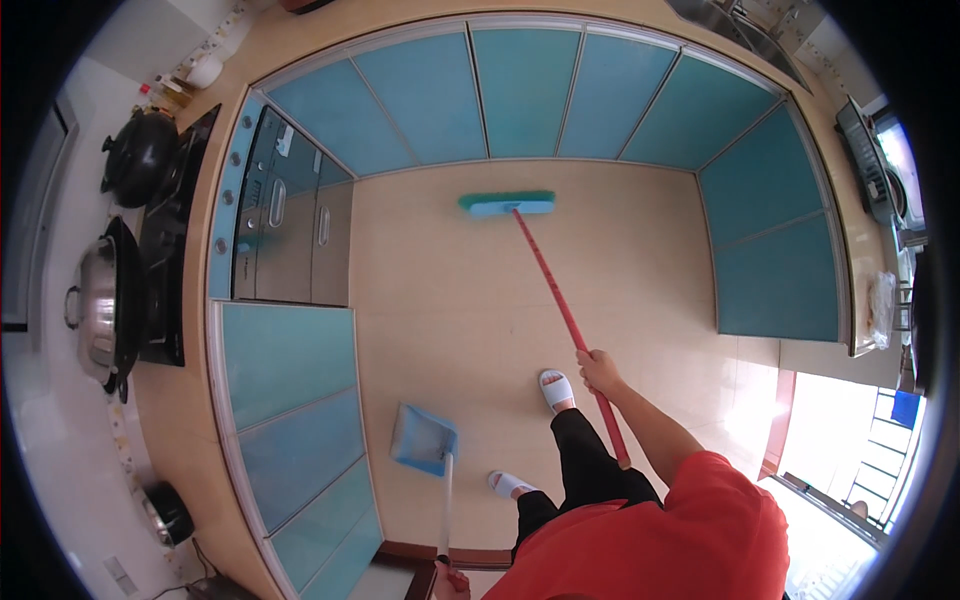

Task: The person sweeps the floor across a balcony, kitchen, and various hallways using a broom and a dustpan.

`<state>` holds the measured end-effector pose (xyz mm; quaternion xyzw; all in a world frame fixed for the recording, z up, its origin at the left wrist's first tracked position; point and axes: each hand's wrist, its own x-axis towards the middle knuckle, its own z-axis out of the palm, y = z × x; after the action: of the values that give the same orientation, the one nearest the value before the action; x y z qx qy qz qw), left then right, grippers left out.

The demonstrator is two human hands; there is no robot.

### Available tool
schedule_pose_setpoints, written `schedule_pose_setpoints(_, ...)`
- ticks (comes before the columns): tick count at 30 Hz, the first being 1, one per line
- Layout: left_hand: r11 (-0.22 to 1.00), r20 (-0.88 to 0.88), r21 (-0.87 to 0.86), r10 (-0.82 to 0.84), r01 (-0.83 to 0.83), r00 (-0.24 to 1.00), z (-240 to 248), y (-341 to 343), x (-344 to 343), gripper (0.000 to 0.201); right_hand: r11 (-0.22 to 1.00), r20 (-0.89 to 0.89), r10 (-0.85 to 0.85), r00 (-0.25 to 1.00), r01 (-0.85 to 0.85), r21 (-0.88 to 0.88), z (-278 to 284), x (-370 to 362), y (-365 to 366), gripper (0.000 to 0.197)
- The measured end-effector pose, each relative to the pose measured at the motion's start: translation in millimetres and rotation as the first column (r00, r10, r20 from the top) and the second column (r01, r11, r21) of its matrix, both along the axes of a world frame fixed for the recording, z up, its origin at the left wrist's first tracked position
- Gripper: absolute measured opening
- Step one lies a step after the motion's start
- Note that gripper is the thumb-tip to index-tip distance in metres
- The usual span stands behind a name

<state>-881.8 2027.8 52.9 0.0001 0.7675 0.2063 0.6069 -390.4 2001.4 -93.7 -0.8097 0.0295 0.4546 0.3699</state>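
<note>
My right hand (600, 371) is closed round the red handle of a broom (548, 272), below its middle. The broom's light blue head with green bristles rests on the tiled floor, a little short of the far cabinets. Down at the lower left, my left hand (451, 581) grips the dark top end of a long pale handle. That handle leads to a blue dustpan (424, 439) at floor level, beside the left cabinets. Broom head and dustpan are well apart. My feet in white slippers (556, 391) stand between them.
Blue-green cabinets (526, 90) line the left, far and right sides of the floor (440, 300). On the left counter are a stove (165, 250), a black pot (141, 157) and a lidded wok (103, 305). A sink (745, 35) is far right; a bright doorway (820, 430) opens at right.
</note>
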Motion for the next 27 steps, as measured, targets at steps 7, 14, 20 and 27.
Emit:
schedule_pose_setpoints(7, 1.0, 0.025, -0.011, -0.023, 0.023, 0.999, -7, 6, -6, 0.026, 1.0, 0.22, 0.018, 0.975, -0.017, -0.009, -39, 93, 41, 0.039)
schedule_pose_setpoints(14, 0.999, -0.029, -0.011, 0.051, -0.052, 0.998, -16, 6, -8, 0.024, 0.876, 0.23, 0.475, 0.849, -0.431, -0.215, -110, 65, 68, 0.039)
schedule_pose_setpoints(20, 1.0, -0.039, -0.028, 0.001, -0.002, 0.999, -28, 10, -26, 0.027, 0.691, 0.036, 0.622, 0.782, -0.527, -0.495, -96, -12, -96, 0.045)
schedule_pose_setpoints(27, 0.995, 0.033, -0.042, -0.093, 0.095, 0.995, -55, 19, -36, 0.029, 0.938, -0.119, 0.084, 0.989, -0.119, -0.326, 59, -73, -243, 0.041)
